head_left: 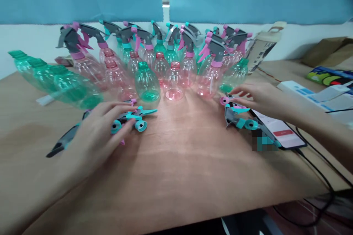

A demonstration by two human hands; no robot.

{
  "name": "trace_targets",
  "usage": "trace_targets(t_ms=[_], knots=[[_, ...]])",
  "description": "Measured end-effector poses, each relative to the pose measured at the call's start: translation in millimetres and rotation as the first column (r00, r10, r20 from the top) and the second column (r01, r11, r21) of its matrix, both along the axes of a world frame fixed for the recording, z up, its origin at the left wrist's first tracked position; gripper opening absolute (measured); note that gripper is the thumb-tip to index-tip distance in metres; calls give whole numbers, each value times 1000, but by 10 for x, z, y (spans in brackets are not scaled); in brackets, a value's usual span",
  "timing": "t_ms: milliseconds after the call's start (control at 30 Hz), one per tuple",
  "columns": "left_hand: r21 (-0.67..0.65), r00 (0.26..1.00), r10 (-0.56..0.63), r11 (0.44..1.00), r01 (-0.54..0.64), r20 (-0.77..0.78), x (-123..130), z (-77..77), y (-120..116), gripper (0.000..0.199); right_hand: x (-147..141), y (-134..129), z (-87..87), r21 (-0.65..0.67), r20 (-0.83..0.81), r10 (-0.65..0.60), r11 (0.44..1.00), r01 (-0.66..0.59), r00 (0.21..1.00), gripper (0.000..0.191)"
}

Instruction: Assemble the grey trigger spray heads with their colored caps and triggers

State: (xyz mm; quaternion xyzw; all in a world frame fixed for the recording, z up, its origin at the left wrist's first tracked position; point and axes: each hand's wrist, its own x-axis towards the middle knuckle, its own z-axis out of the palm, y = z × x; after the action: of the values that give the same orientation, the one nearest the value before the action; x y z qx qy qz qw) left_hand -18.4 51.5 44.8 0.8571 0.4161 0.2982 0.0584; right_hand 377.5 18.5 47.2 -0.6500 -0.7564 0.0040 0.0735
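My left hand (103, 126) lies over a small pile of loose trigger spray heads (141, 125) with turquoise collars, its fingers stretched out and the thumb apart. It partly hides the pile, and whether the fingertips press on a head I cannot tell. On the other side, my right hand (256, 97) hovers with spread fingers at a pink-collared spray head (224, 100). Just in front of that one lies a grey and turquoise spray head (234, 117). Between the hands stand open bottles without heads, among them a green bottle (147, 84) and a pink bottle (174, 84).
Behind are rows of bottles with heads fitted, such as a pink spray bottle (212, 69). Several green bottles (63, 84) stand at the left. A lit phone (286, 132) with cables, a white power strip (300, 95) and a tumbler (263, 49) are at the right.
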Motion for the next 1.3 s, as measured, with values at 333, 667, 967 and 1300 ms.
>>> trace_targets(t_ms=[333, 667, 967, 1300], knots=[[-169, 912, -378, 921, 352, -161, 856, -420, -341, 16, 50, 381, -337, -135, 130, -77, 986, 95, 989, 40], [-214, 921, -390, 899, 381, -1, 1076, -502, -364, 17, -71, 424, -357, -99, 192, -138, 982, 159, 972, 26], [-225, 946, -298, 920, 321, 130, 1043, -537, -296, 19, -462, -144, 208, 137, 92, 5, 990, -18, 996, 27], [-182, 916, -236, 935, 306, 325, 898, -405, -330, 41, -1198, -269, 246, -105, -468, 251, 937, -335, 847, 19]])
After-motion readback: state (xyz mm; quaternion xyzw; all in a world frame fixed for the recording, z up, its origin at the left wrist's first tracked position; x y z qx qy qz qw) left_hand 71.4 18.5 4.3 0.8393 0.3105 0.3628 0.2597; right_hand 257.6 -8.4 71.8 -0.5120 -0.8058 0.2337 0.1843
